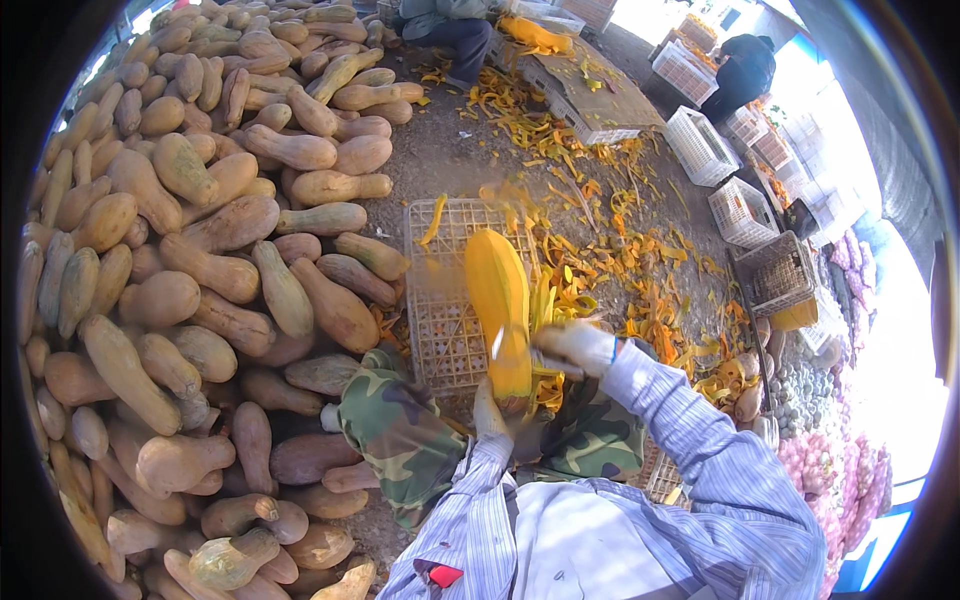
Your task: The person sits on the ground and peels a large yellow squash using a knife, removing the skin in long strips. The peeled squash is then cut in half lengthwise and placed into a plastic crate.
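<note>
A butternut squash, its bright yellow-orange flesh bared over most of its length, leans lengthwise over an upturned plastic crate. My gloved left hand grips the squash's near end, where some skin remains. In my gloved right hand is a peeling tool, blurred by motion, close to the squash's right side. A bright metallic glint shows over the squash's lower part. Long yellow peel strips hang and lie just right of the squash.
Unpeeled squashes form a large heap on the left. Peelings litter the ground ahead and right. Crates line the right side, near net bags. One person sits ahead; another bends farther right.
</note>
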Available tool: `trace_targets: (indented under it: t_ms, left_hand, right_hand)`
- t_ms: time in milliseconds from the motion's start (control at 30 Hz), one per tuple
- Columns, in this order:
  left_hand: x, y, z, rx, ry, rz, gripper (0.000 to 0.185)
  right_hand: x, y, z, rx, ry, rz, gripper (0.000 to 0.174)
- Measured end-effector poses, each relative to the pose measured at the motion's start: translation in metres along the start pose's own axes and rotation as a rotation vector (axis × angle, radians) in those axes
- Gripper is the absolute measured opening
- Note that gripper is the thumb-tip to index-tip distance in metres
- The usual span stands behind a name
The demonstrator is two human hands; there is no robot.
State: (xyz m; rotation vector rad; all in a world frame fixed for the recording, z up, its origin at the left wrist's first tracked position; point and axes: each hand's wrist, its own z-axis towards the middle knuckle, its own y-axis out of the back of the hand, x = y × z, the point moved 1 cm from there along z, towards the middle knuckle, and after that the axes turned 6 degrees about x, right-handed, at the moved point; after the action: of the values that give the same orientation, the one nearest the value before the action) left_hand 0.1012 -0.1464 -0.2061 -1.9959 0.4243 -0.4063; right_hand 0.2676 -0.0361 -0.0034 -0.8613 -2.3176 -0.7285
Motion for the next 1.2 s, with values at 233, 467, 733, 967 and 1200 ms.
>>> trace_targets:
  t_ms: [233, 467, 733, 967, 1200]
  left_hand:
    - [0.035, -0.018, 0.006, -0.141, -0.049, 0.148, 0.035]
    - [0.021, -0.001, 0.01, -0.23, -0.124, 0.196, 0.035]
    - [0.014, 0.022, 0.018, -0.097, -0.101, 0.173, 0.035]
    - [0.022, -0.014, 0.003, -0.124, -0.055, 0.137, 0.031]
    - [0.038, 0.0, 0.013, -0.091, -0.038, 0.214, 0.043]
  right_hand:
    - [-0.029, 0.079, 0.153, -0.621, -0.173, 0.338, 0.048]
    - [-0.046, 0.0, 0.127, -0.603, -0.207, 0.435, 0.052]
    - [-0.08, -0.132, -0.032, -0.324, -0.188, 1.109, 0.031]
    - [-0.007, 0.018, 0.091, -0.566, -0.055, 0.66, 0.034]
    - [-0.043, 0.115, 0.189, -0.475, -0.204, 0.399, 0.043]
